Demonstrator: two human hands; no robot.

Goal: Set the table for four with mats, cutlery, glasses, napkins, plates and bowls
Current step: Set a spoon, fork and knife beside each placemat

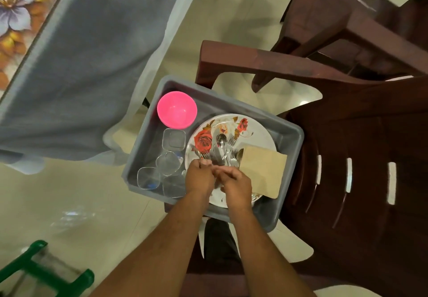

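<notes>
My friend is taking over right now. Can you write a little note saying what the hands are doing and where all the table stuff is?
Left hand: pinching cutlery in the pile on the flowered plate.
Right hand: fingers curled at the same pile; what it holds is hidden.
All the things lie in the grey tub on a brown chair: pink bowl, four clear glasses, tan napkins on the plate.
Done: nothing visibly laid out; only a corner of the table shows.
Left: carry everything over and set four places.
</notes>
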